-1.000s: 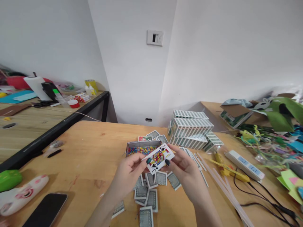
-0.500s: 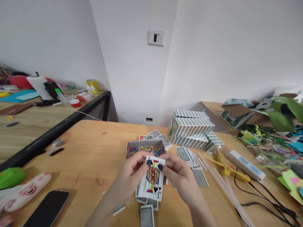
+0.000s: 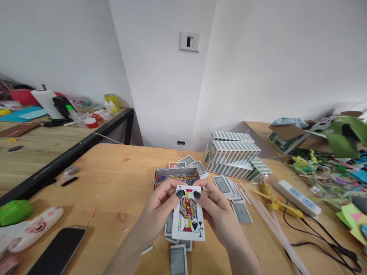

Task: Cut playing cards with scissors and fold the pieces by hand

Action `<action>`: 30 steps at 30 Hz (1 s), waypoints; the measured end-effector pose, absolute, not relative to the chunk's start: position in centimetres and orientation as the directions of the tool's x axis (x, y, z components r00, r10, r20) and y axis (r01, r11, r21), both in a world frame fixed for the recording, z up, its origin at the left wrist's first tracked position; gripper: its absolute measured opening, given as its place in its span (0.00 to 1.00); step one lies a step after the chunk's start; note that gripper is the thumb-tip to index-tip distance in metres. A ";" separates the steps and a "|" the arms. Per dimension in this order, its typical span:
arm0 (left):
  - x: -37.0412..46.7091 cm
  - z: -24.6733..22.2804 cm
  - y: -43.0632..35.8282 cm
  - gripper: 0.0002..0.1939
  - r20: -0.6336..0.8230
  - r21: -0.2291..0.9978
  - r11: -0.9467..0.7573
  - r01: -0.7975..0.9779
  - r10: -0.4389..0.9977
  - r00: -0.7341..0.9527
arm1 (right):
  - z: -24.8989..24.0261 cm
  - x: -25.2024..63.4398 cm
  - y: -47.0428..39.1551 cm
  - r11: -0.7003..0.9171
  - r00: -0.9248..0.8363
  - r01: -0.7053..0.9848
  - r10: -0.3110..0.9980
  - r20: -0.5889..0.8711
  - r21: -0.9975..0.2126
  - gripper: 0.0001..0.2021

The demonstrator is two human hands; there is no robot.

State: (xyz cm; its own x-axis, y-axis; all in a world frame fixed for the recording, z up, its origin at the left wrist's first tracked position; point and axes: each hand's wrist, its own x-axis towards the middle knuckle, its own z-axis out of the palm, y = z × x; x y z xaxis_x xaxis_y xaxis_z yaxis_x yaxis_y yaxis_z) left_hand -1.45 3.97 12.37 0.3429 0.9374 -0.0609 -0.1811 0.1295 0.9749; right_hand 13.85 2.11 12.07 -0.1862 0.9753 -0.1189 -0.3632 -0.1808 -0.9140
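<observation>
A jack of spades playing card (image 3: 187, 217) faces me, pinched near its upper corners. My left hand (image 3: 162, 204) grips its left side, thumb on the front and fingers behind. On the right side, my right hand (image 3: 213, 206) grips it the same way. Whether more cards sit behind it I cannot tell. Under and below it lie face-down cards (image 3: 178, 259) on the table. Just beyond my fingers stands an open box (image 3: 177, 172) with a colourful speckled inside. More face-down cards (image 3: 225, 186) are spread to the right, and others (image 3: 198, 167) lie behind the box.
Striped card boxes (image 3: 233, 152) are stacked at the back right. Nearby are a yellow glue gun (image 3: 282, 206), clear glue sticks (image 3: 272, 225), a white power strip (image 3: 298, 198) and black cables. A phone (image 3: 57, 252) and a white plush-like item (image 3: 37, 229) lie at the left.
The jack has turned a little more upright and moved slightly to the right, with both hands still on it. The view has shifted slightly.
</observation>
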 end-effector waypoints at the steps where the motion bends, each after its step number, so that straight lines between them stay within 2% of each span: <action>1: -1.4 12.3 4.0 0.11 -0.072 0.971 0.144 -0.192 0.938 0.340 | 12.1 13.8 2.1 -0.185 -0.192 -0.370 0.974 -0.120 -0.910 0.12; 7: -1.3 12.2 4.0 0.14 -0.128 0.961 0.202 -0.190 0.931 0.343 | 12.3 14.0 2.2 -0.189 -0.172 -0.349 0.976 -0.136 -0.918 0.13; 14: -1.5 12.3 4.1 0.11 -0.016 0.994 0.049 -0.102 0.951 0.308 | 11.9 14.3 2.5 -0.118 -0.114 -0.268 0.989 -0.090 -0.956 0.10; 20: -1.3 11.9 4.3 0.11 0.046 0.993 -0.041 -0.109 0.998 0.050 | 11.6 14.5 2.7 -0.102 -0.258 -0.112 0.964 -0.071 -0.988 0.11; 22: -1.4 11.9 4.5 0.12 0.032 0.991 -0.031 -0.133 0.999 0.007 | 11.6 14.6 2.8 -0.116 -0.237 -0.082 0.967 -0.094 -0.990 0.10; 24: -1.5 12.0 4.7 0.11 0.018 0.988 -0.019 -0.151 1.000 -0.003 | 11.6 14.9 2.9 -0.116 -0.154 -0.131 0.983 -0.095 -0.985 0.11; 27: -1.7 12.1 4.9 0.11 -0.033 0.985 0.045 -0.170 0.997 0.069 | 11.5 15.3 3.1 -0.096 -0.036 -0.274 0.995 -0.090 -0.957 0.12; 30: -1.8 12.0 5.0 0.11 -0.093 0.947 0.126 -0.296 0.988 0.123 | 11.4 15.7 3.2 -0.071 0.010 -0.318 0.997 -0.078 -0.945 0.13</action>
